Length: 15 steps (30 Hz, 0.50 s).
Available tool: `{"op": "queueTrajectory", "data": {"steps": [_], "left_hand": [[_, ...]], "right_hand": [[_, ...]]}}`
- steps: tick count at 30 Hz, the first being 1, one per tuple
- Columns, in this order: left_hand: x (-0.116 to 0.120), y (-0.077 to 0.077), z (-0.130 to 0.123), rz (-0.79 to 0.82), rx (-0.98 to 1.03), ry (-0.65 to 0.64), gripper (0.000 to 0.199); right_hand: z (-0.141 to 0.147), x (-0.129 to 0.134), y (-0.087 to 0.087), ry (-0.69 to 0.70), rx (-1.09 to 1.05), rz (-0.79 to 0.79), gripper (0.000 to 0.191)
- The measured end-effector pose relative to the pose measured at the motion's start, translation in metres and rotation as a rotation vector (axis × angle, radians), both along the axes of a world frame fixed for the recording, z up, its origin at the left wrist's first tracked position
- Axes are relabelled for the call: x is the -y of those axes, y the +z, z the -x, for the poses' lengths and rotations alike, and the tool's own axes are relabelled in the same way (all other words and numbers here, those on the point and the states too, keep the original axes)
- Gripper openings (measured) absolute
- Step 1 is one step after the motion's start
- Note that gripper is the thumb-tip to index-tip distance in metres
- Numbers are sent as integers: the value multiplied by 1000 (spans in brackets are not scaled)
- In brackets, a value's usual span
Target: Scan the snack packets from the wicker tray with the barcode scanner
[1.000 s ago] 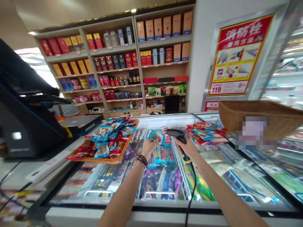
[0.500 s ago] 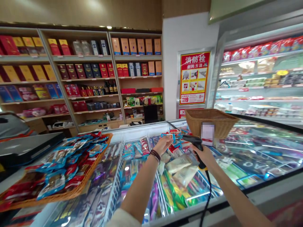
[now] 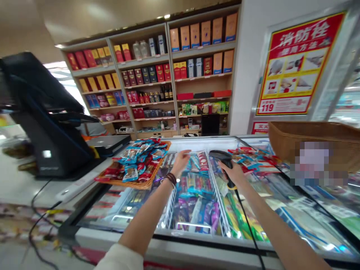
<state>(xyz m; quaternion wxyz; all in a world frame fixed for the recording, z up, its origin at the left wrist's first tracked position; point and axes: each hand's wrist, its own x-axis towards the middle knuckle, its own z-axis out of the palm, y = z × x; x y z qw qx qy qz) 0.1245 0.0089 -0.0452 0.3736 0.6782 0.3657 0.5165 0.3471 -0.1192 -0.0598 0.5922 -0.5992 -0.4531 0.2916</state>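
My right hand (image 3: 232,171) is wrapped round the handle of a black barcode scanner (image 3: 222,155), its head tilted to the left and its cord running down toward me. Over the glass of the chest freezer (image 3: 194,237), my left hand (image 3: 181,162) hovers with fingers stretched out and no packet visible in it; a beaded bracelet circles that wrist. Left of it lies a shallow wicker tray (image 3: 146,183) heaped with small blue and red snack packets (image 3: 139,159). Right of the scanner, a loose pile of similar packets (image 3: 249,159) rests on the glass.
A deep brown wicker basket (image 3: 284,140) stands on the freezer at the right. At the left are a black checkout terminal (image 3: 56,123) and a flat dark device (image 3: 112,142). Shelves of boxed goods (image 3: 146,80) line the back wall.
My left hand has moved left, away from the scanner and the loose pile, and the blue packet it held is gone from its fingers. The view has turned left, showing the terminal.
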Motion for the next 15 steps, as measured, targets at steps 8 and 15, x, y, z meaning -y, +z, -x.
{"op": "queueTrajectory", "data": {"steps": [8,15], "left_hand": [[-11,30,149,-370,-523,530,49],[-29,17,137,-272,-866,368,77]], "right_hand": [[101,-44,9,222,-49,-88,45],[132,-41,-10,242,-65,-70,46]]}}
